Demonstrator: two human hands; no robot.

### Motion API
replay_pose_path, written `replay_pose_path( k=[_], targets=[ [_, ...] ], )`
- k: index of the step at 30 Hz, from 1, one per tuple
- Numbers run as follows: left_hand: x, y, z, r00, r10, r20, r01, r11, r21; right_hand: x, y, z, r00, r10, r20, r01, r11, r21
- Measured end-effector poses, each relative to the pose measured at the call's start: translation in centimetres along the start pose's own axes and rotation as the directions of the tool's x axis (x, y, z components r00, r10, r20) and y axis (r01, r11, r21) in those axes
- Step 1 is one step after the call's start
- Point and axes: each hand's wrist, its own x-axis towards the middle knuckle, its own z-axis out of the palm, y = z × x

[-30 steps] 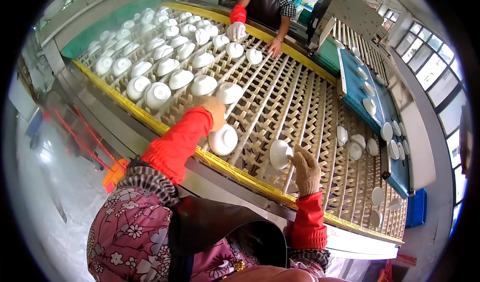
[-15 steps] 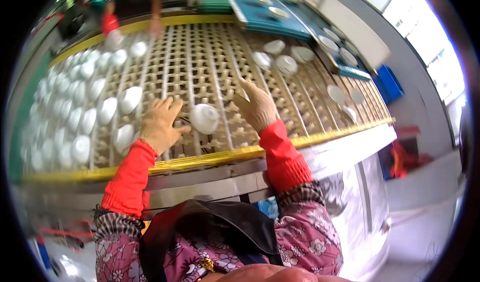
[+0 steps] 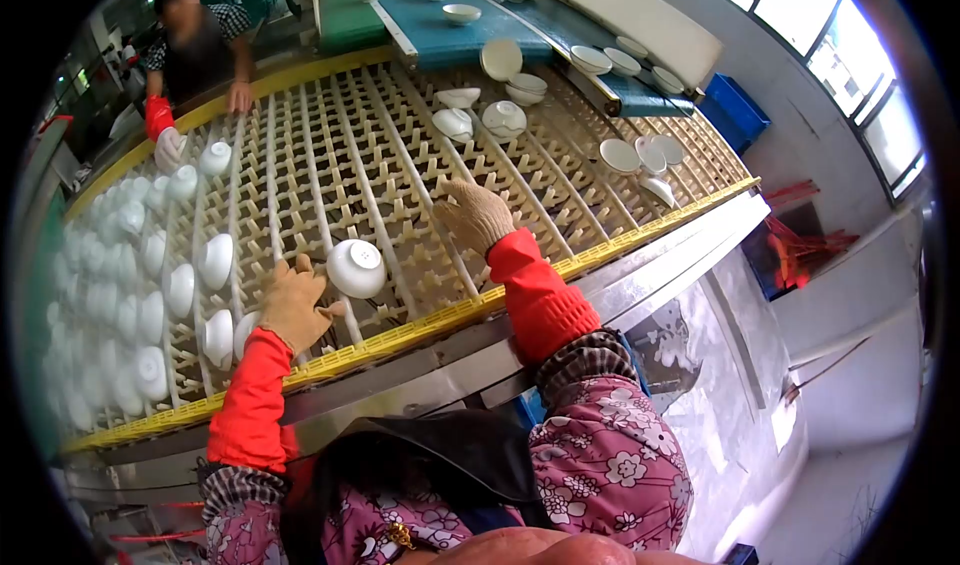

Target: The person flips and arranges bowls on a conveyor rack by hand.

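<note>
Both my hands wear tan gloves below red sleeves, over a pegged rack with yellow edges. My left hand has its fingers apart and nothing in it, just left of a white bowl lying base up. My right hand hovers farther right, thumb and fingers apart, holding nothing. Beyond it, white bowls lie loosely on the rack. Many upturned bowls fill the rack's left part, blurred toward the far left.
Across the rack at the back left stands a co-worker, one gloved hand by the bowls. Blue-green belts carry bowls at the back. A blue crate stands beyond the right end, with red items below it.
The view has swung toward the rack's right end. My left hand has left the left-hand bowls and opened; my right hand has let go of the bowl it touched and moved right.
</note>
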Motion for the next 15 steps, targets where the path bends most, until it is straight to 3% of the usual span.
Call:
replay_pose_path(
  k=[3,6,11,14,15],
  targets=[
    [0.0,-0.1,0.0,1.000,-0.001,0.014,0.000,0.999,0.048,-0.4,0.6,-0.3,0.998,-0.055,-0.036,0.056,0.998,0.041],
    [-0.1,-0.1,0.8,0.996,0.000,-0.085,0.003,1.000,0.030,-0.7,0.4,-1.2,1.000,0.008,0.000,-0.008,0.999,0.044],
    [0.1,0.8,0.8,0.994,-0.084,-0.069,0.086,0.996,0.017,-0.3,1.6,-1.7,0.997,0.076,0.000,-0.076,0.996,0.054],
    [0.0,1.6,0.9,0.988,-0.110,-0.104,0.114,0.993,0.035,-0.8,2.5,-1.6,0.988,0.011,-0.151,0.007,0.993,0.119],
    [0.1,1.7,0.8,0.986,-0.114,-0.118,0.121,0.992,0.047,-0.7,2.4,-2.0,0.993,0.017,-0.119,-0.002,0.992,0.123]
  ],
)
